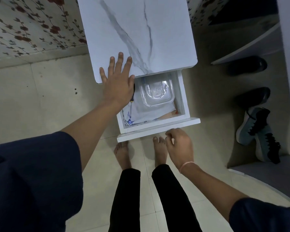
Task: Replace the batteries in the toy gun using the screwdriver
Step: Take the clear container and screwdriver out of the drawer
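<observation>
Your left hand (117, 81) lies flat on the near left corner of the marble tabletop (141, 30), fingers spread wide, holding nothing. Your right hand (179, 146) hovers just in front of the open drawer (157, 129), fingers loosely curled, empty. The screwdriver (131, 104) lies along the drawer's left side, beside a clear container (156, 92).

Head camera looks steeply down, close over an open drawer (157, 129).
</observation>
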